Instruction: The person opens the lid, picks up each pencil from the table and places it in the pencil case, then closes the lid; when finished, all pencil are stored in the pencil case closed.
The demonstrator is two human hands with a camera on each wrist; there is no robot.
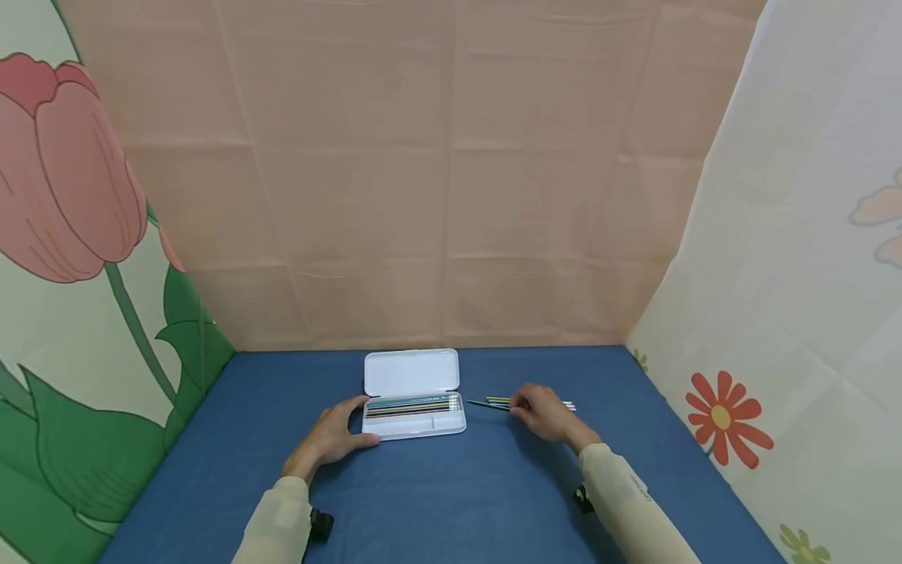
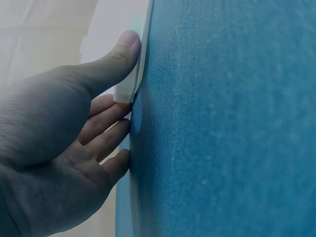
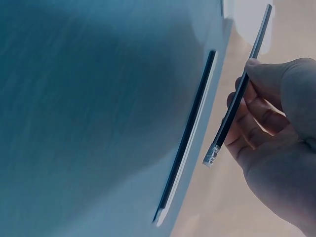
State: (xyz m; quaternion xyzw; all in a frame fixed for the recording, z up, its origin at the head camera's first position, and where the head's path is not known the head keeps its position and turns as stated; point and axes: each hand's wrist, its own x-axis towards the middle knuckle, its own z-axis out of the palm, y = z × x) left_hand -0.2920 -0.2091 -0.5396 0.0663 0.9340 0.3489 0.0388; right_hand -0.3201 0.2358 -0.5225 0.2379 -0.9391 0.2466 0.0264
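A white hinged pencil case [image 1: 409, 430] lies with its lid [image 1: 412, 373] tipped back. Several colored pencils [image 1: 409, 406] lie side by side in its far part. My left hand [image 1: 330, 436] holds the case by its left end, thumb at the near corner and index finger at the far one. In the left wrist view the thumb [image 2: 116, 61] presses the case's side. My right hand [image 1: 544, 411] pinches a dark pencil [image 3: 230, 118] between thumb and fingers, its silver eraser end pointing back toward the wrist. The pencil is raised, its other end pointing toward the case.
A few loose pencils [image 3: 186, 136] lie on the blue tablecloth [image 1: 437, 501] beside and partly behind the right hand. Beyond the table's far edge hangs a tan backdrop [image 1: 451, 196]. Printed cloths with a tulip [image 1: 70, 172] and a red flower [image 1: 720, 415] flank the sides.
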